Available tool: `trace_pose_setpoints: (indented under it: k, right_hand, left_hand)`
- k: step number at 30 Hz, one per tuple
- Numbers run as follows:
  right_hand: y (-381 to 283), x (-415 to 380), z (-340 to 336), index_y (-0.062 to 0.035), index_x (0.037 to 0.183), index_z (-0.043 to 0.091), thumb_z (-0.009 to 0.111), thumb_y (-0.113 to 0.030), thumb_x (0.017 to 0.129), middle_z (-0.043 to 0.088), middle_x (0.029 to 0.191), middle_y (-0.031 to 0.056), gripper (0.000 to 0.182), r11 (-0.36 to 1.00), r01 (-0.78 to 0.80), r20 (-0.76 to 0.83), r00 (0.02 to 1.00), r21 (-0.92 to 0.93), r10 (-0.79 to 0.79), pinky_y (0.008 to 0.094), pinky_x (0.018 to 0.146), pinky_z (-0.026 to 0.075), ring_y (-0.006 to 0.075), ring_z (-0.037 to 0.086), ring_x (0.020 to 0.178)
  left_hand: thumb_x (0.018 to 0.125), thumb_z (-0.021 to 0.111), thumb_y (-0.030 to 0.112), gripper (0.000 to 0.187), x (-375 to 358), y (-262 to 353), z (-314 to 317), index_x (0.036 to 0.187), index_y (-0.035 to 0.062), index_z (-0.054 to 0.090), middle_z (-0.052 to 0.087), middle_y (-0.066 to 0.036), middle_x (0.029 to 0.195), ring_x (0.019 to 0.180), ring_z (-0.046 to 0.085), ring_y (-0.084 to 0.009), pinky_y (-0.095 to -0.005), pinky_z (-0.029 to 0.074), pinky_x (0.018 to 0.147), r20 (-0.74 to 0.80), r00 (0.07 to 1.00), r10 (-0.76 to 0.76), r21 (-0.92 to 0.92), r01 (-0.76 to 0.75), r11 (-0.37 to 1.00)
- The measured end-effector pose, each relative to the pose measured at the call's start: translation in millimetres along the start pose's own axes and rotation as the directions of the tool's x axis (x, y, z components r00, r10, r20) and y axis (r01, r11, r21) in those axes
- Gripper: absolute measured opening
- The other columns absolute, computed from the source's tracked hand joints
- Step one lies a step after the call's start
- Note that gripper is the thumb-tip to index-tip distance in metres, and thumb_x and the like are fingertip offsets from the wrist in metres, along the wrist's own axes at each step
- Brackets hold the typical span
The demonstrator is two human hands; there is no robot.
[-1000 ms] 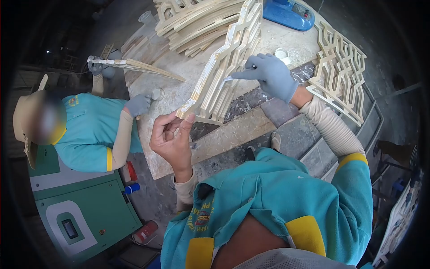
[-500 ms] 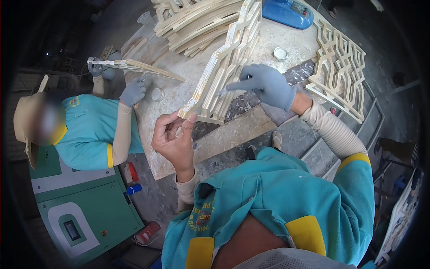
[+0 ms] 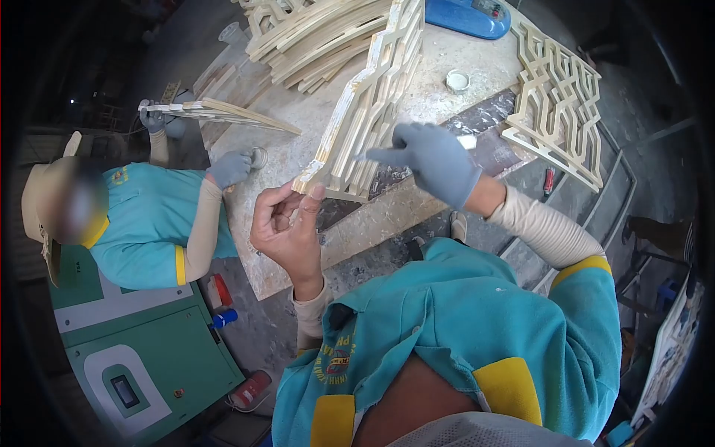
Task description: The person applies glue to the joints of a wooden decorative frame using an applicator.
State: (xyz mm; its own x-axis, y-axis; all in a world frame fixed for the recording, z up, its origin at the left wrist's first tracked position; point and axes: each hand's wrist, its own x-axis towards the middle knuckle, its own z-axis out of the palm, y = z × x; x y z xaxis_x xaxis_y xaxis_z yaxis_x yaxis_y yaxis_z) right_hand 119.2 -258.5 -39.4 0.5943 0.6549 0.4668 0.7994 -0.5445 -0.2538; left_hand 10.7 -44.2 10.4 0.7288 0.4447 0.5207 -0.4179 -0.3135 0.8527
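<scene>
My bare left hand (image 3: pixel 289 229) pinches the lower end of a wooden lattice panel (image 3: pixel 376 97), which stands tilted, with white filler along its edge. My right hand (image 3: pixel 436 164), in a grey glove, is beside the panel's lower part. Its index finger points toward the slats and its other fingers are curled. A small white piece (image 3: pixel 467 141) shows just behind this hand; whether the fingers hold it is unclear. A round dish of whitish paste (image 3: pixel 458 81) sits on the table (image 3: pixel 350 242) beyond my right hand.
On the left, a co-worker (image 3: pixel 149 216) holds another panel (image 3: pixel 223 113), one gloved hand at a small round container (image 3: pixel 258 157). Wooden pieces (image 3: pixel 320 45) are stacked at the back near a blue device (image 3: pixel 469 18). Another lattice (image 3: pixel 558 104) lies right; a green machine (image 3: pixel 141 343) stands lower left.
My right hand has shifted slightly down along the panel, and the white piece now shows behind it. The co-worker's near hand has moved to the small container. The view has shifted slightly.
</scene>
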Motion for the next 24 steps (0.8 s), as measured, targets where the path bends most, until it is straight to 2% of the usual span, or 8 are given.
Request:
trace_pose_setpoints:
  k: [2,4,7,9,13,16,20,24]
  right_hand:
    - [-15.9,-7.5,-7.0,-0.0365,0.131,0.067,0.063,0.009,0.071,0.055,0.087,0.0084,0.076,0.993,-0.029,0.069,0.997,0.118,0.021,0.0408,0.068,0.052,0.0284,0.06,0.074]
    - [-17.2,-7.4,-6.7,-0.0361,0.132,0.066,0.062,0.009,0.073,0.054,0.086,0.0084,0.075,0.994,-0.073,0.108,0.992,0.085,0.064,0.0408,0.067,0.053,0.0277,0.061,0.075]
    - [-21.3,-2.6,-8.7,-0.0364,0.131,0.067,0.06,0.008,0.075,0.055,0.086,0.0077,0.072,0.975,-0.21,0.029,0.978,0.075,0.209,0.0402,0.065,0.054,0.0265,0.062,0.077]
    - [-24.8,-2.6,-0.6,-0.0366,0.129,0.068,0.058,0.008,0.077,0.056,0.086,0.0069,0.069,0.952,-0.299,-0.023,0.954,-0.065,0.298,0.0391,0.064,0.054,0.0261,0.062,0.075]
    - [-40.2,-15.3,1.2,-0.0339,0.132,0.065,0.064,0.0,0.081,0.057,0.09,0.0085,0.061,0.975,-0.221,0.025,0.975,-0.021,0.221,0.0381,0.066,0.056,0.0261,0.066,0.085]
    - [-33.2,-12.6,-8.3,-0.0358,0.128,0.069,0.064,0.001,0.079,0.057,0.085,0.0071,0.061,0.972,-0.232,-0.029,0.972,0.043,0.233,0.0397,0.06,0.054,0.0274,0.062,0.068]
    - [-13.5,-2.0,-6.1,-0.0356,0.127,0.069,0.064,-0.002,0.081,0.055,0.082,0.0071,0.056,0.939,-0.343,-0.12,0.934,-0.036,0.337,0.0403,0.059,0.052,0.0271,0.062,0.066]
    - [-33.6,-9.5,-8.1,-0.0346,0.129,0.067,0.064,-0.003,0.082,0.057,0.087,0.0082,0.056,0.944,-0.312,-0.047,0.95,-0.102,0.309,0.0398,0.06,0.054,0.0269,0.065,0.073]
  left_hand:
    - [0.078,0.083,-0.007,0.028,-0.6,1.6,1.1,0.099,-0.0032,0.064,0.067,-0.009,0.092,0.084,0.069,-0.0141,-0.0236,0.057,0.076,-0.01,1.0,-0.018,-0.015,0.018,1.0]
    - [0.078,0.083,-0.007,0.028,-0.9,2.4,1.0,0.099,-0.0032,0.064,0.067,-0.009,0.092,0.084,0.069,-0.0139,-0.0233,0.056,0.075,-0.001,1.0,-0.019,-0.003,0.019,1.0]
    - [0.078,0.083,-0.007,0.028,-3.2,4.4,1.7,0.099,-0.0034,0.065,0.067,-0.008,0.092,0.083,0.069,-0.0133,-0.023,0.056,0.075,0.01,1.0,-0.017,0.013,0.017,1.0]
    - [0.078,0.083,-0.007,0.028,-3.6,5.1,2.4,0.099,-0.0035,0.065,0.066,-0.008,0.092,0.083,0.069,-0.0131,-0.0228,0.056,0.074,0.015,1.0,-0.009,0.015,0.009,1.0]
    - [0.078,0.083,-0.007,0.028,-5.4,7.7,2.9,0.098,-0.0025,0.064,0.066,-0.007,0.091,0.081,0.065,-0.0111,-0.0223,0.054,0.073,0.017,1.0,-0.005,0.026,0.005,1.0]
    - [0.079,0.082,-0.007,0.027,-6.7,8.5,4.6,0.098,-0.0012,0.064,0.066,-0.006,0.091,0.08,0.062,-0.0093,-0.0221,0.053,0.073,0.02,1.0,-0.011,0.019,0.011,1.0]
    - [0.079,0.083,-0.006,0.027,-9.3,9.5,4.6,0.099,-0.0013,0.064,0.066,-0.006,0.091,0.079,0.062,-0.0091,-0.0221,0.053,0.073,0.03,0.999,-0.013,0.028,0.012,1.0]
    - [0.08,0.082,-0.006,0.026,-9.9,9.1,6.0,0.099,-0.0014,0.065,0.066,-0.006,0.09,0.079,0.062,-0.0092,-0.0224,0.053,0.073,0.022,1.0,-0.001,0.043,0.0,0.999]
